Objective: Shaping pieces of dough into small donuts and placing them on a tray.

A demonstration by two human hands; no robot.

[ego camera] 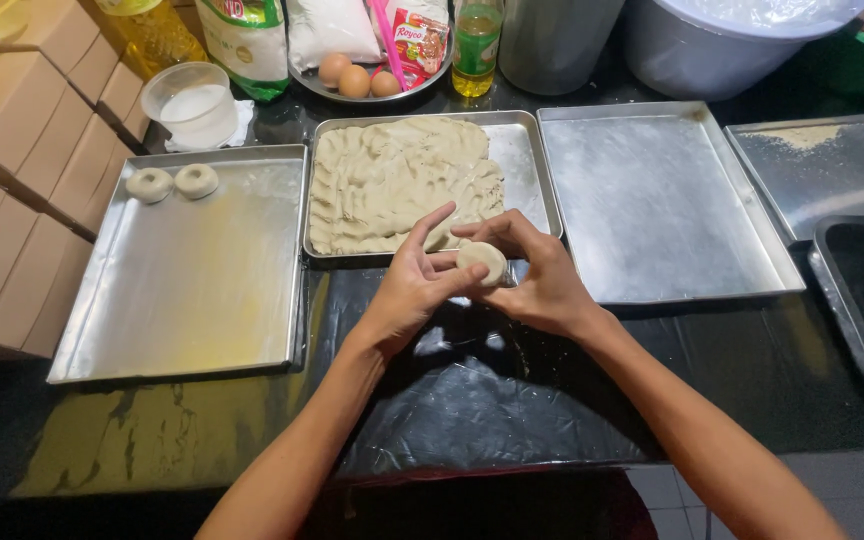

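Both hands meet over the black table (472, 400), just in front of the middle tray. The dough ball (482, 261), a small pale round piece, sits between them: the right hand (542, 280) cups it from the right and behind, with its fingers curled over the top, while the left hand (414, 283) presses against it from the left, thumb touching its near side and fingers stretched up toward the tray. So both hands are closed on the same piece, neither one clenched into a fist.

Just beyond the hands lies the dough tray (527, 165), a metal pan mostly filled with a flat, ridged slab of dough (402, 180); its right strip is bare. To the left, a larger metal tray (192, 290) holds two shaped dough rings (172, 183) side by side in its far left corner, well apart from the hands. To the right lies another tray (662, 200) with a floured surface. Behind the trays stand a plastic cup (192, 100) of white liquid, a plate with three eggs (357, 78), and a bottle of oil (476, 45).
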